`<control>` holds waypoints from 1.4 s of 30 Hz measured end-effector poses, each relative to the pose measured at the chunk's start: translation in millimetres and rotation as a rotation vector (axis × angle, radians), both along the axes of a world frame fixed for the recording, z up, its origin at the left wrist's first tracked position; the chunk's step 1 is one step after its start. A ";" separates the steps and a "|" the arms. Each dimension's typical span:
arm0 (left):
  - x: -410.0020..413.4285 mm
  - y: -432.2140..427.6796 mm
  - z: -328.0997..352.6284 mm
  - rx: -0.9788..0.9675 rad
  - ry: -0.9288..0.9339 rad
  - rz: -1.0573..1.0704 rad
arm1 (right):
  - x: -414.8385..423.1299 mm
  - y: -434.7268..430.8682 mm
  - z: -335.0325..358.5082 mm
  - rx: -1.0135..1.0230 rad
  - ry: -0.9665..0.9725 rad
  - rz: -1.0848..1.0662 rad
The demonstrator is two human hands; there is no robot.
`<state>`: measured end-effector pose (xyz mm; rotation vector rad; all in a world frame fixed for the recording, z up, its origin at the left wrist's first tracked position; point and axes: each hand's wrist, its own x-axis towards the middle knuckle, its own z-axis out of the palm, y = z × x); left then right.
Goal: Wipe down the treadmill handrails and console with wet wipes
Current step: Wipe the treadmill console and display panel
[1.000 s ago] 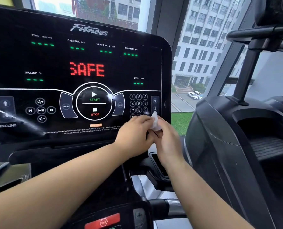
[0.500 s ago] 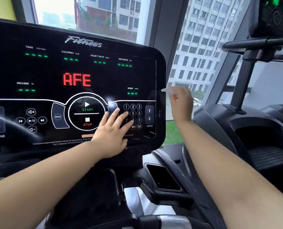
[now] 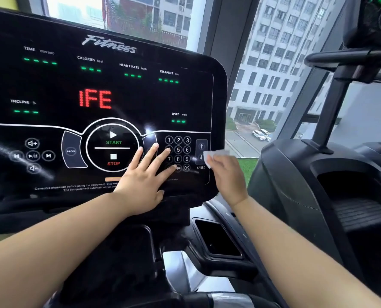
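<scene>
The black treadmill console (image 3: 109,90) fills the left and middle, lit with green dashes and red letters. My left hand (image 3: 145,174) lies flat on its lower panel, fingers spread over the number keypad. My right hand (image 3: 228,176) holds a white wet wipe (image 3: 215,155) against the console's right edge, beside the speed arrow buttons. A silver and black handrail (image 3: 225,300) shows at the bottom, under my forearms.
A dark tray pocket (image 3: 216,240) sits below the console. Another black exercise machine (image 3: 318,196) stands close on the right, with its own bar and console at the top right. A large window behind shows buildings and parked cars.
My right hand came down with the wipe from the console's upper right edge to the speed buttons. My left hand, which earlier met the right at the wipe, stays flat on the keypad.
</scene>
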<state>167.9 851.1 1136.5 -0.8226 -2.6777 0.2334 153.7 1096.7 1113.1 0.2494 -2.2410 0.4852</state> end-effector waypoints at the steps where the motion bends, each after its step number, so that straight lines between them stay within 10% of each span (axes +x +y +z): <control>1: 0.1 -0.7 0.3 0.010 0.002 -0.005 | 7.0 -0.7 -9.1 -0.023 -0.061 -0.003; 29: 7.2 -10.3 -5.5 -0.093 0.003 0.022 | -12.8 -4.1 10.8 -0.095 0.155 -0.065; 42: 7.7 -36.6 -19.8 0.073 0.078 -0.077 | 22.5 -18.5 -19.2 -0.250 -0.087 -0.170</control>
